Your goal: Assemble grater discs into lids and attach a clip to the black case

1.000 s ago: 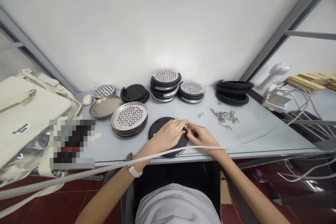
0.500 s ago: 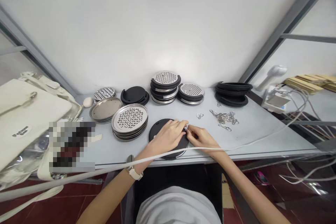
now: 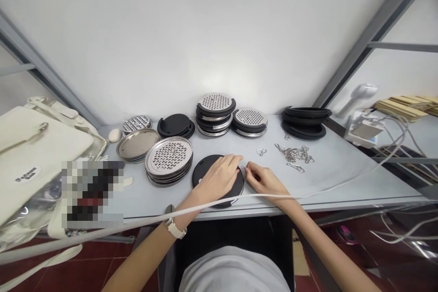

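Note:
A black round disc lies near the front edge of the table, partly covered by my left hand. That hand rests across it, fingers bent over its right side and holding it. At the disc's right rim, my right hand pinches a small metal wire clip, whose shape is mostly hidden by the fingers. To the right lies a loose pile of similar wire clips, with a single clip apart from it. Left of the disc stands a stack of round metal grater plates.
Behind stand stacks of black holders with perforated plates, black discs, plain metal plates and black rings. A white cable crosses over my forearms. A cream bag hangs at left.
My right hand has drawn slightly right, away from the disc's rim, and a bit of wire now shows between the hands. My left hand stays on the disc.

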### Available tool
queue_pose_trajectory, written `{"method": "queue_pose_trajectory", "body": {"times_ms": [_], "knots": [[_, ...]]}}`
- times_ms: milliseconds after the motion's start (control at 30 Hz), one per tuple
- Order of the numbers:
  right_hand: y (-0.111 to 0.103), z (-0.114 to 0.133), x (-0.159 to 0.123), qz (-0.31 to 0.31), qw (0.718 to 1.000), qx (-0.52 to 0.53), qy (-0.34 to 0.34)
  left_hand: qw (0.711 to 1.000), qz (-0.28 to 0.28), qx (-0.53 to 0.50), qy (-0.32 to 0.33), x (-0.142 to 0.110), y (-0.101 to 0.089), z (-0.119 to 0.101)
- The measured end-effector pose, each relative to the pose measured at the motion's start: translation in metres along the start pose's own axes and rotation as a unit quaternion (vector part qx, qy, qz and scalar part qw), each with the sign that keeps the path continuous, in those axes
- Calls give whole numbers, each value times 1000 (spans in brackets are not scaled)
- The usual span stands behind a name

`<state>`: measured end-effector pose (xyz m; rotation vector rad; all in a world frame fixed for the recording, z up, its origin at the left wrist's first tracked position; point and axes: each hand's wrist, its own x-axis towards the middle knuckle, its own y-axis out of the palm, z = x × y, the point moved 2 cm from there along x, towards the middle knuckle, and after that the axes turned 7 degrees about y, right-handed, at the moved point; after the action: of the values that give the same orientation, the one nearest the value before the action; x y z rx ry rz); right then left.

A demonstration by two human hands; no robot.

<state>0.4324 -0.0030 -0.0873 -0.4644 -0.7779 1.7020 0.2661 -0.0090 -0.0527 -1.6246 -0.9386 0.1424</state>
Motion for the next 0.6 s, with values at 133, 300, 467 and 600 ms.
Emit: {"method": "queue_pose_trajectory", "body": {"times_ms": [133,300,467,600], "knots": [[-1,1,0,-5,1000,5,-3,1000,-11,20,-17,1,0,0],[-1,1,0,-7,1000,0,-3,1000,7,-6,23,2,1,-5],[-1,0,1,10,1000,-7,-17,1000,10,-9,24,2,-1,-8],[-1,1,1,25,999,-11,-25,999,12,-17,24,2,-3,-9]]}}
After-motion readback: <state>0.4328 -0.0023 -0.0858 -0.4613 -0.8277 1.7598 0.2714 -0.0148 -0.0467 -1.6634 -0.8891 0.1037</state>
